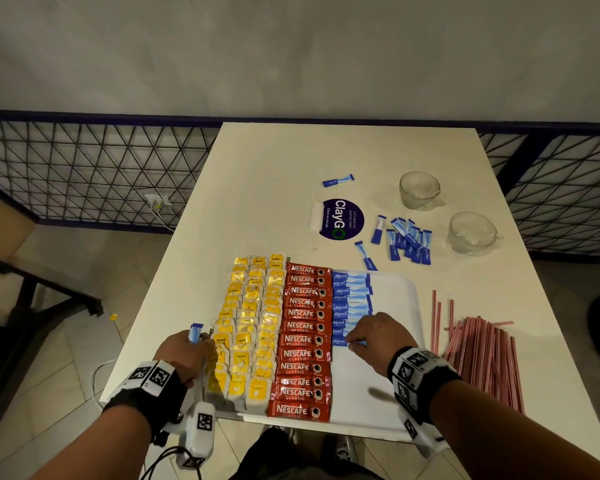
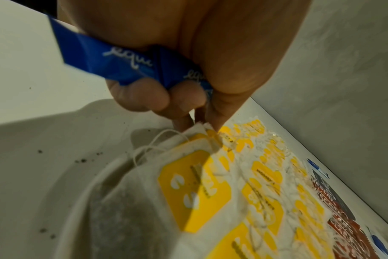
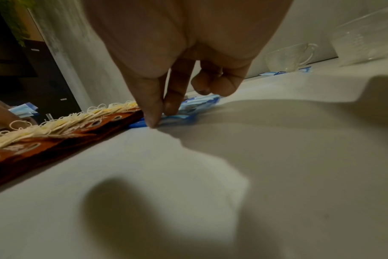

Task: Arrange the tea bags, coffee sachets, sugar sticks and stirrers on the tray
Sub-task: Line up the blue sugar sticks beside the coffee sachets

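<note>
- The person's right hand [image 1: 374, 337] has thumb and forefinger pressed together on the nearest blue-and-white paper sugar stick [image 3: 177, 119], at the near end of the blue column [image 1: 350, 299] on the flat white plastic tray [image 1: 395, 289]. The other fingers are curled up out of the way. If that stick gets dragged rather than set down, it'll probably nudge the ones above it, since they overlap like shingles.
- The left hand [image 1: 187, 355] is curled round a small bunch of spare blue sugar sticks [image 2: 113, 63], with fingertips touching the top edge of a tea bag at the tray's left side. The grip looks kinda loose in the left wrist view, so one could slip out onto the yellow-tagged white paper tea bags [image 1: 246, 327].
- Those tea bags have loose strings everywhere. A finger snagging a string could pull a whole row crooked.
- The red foil coffee sachets [image 1: 302, 341] sit right against the blue column, so a sideways shove would likely ripple into them.
- There's still a heap of loose blue sugar sticks [image 1: 407, 242] on the white table [image 1: 274, 161] beyond the tray, near two clear glass cups [image 1: 420, 190]. A careless reach could knock a cup.
- The pile of red-and-white striped paper stirrers [image 1: 482, 355] lies off the tray to the right, and the bare strip left for them looks narrow. They might not fit, or roll off the edge.
</note>
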Demonstrator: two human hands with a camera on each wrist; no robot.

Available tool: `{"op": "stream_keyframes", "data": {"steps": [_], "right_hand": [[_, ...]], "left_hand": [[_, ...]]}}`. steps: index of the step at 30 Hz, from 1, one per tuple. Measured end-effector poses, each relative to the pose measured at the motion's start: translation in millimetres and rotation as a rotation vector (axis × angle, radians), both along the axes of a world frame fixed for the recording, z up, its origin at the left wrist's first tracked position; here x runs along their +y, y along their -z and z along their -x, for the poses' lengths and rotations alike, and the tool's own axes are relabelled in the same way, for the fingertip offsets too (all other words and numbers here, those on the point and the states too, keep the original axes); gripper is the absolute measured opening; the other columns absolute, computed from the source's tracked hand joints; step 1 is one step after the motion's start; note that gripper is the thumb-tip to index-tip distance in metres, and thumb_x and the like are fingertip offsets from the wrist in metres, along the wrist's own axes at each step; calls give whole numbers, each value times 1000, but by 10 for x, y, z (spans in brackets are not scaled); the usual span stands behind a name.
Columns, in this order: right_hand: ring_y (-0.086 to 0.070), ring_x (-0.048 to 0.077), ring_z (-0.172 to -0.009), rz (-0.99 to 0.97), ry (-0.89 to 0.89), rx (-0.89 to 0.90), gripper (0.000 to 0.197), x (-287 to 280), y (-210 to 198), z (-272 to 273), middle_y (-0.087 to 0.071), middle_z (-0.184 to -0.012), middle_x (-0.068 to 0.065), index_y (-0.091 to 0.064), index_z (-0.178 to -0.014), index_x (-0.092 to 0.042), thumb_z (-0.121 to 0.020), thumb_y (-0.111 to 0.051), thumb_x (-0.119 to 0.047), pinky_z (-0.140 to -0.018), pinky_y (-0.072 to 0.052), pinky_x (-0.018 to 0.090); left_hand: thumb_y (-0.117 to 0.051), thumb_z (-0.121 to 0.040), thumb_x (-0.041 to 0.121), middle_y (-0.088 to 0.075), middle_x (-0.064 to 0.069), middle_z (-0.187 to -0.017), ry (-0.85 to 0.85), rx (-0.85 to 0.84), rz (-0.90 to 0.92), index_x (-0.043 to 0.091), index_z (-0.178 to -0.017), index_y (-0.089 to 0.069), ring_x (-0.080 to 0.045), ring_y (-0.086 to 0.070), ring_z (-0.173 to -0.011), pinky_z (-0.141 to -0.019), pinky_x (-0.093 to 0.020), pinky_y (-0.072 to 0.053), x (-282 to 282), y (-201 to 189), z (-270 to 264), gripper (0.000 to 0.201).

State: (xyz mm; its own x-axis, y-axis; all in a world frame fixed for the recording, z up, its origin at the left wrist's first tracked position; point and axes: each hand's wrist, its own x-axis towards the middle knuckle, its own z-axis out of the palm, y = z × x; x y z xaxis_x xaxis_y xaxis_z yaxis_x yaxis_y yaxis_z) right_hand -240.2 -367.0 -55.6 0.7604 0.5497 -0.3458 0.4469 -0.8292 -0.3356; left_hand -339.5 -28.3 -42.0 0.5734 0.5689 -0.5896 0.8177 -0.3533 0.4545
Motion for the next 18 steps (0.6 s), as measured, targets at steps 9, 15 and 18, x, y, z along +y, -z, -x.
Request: {"op": "stream_keyframes", "data": {"steps": [9, 15, 18], "right_hand": [[-50, 16, -111, -14, -2, -14, 27, 30, -31, -23, -62, -122, -8, -68, -117, -31, -96, -51, -35, -96, -40, 27], [-52, 20, -109, -63, 30, -17, 27, 36, -12, -43, -62, -120, -3, -67, -117, -28, -94, -53, -35, -94, -38, 28], [-51, 22, -113, -46, 35, -26, 35, 32, 21, -58, -58, -126, -2, -60, -127, -29, -95, -51, -38, -99, -38, 31]], "left_hand": [[-60, -93, 26, -60, -13, -71, -2, -2, 4, 11, -90, -61, -23, -49, -50, -42, -24, -40, 4, 17, 8, 16], [-59, -93, 28, -61, -12, -73, 3, -1, 7, 12, -92, -61, -23, -50, -52, -44, -24, -41, 4, 8, 20, 16], [-59, -93, 27, -60, -12, -70, -5, -5, 15, 10, -89, -62, -23, -49, -51, -45, -24, -41, 7, 7, 31, 18]]}}
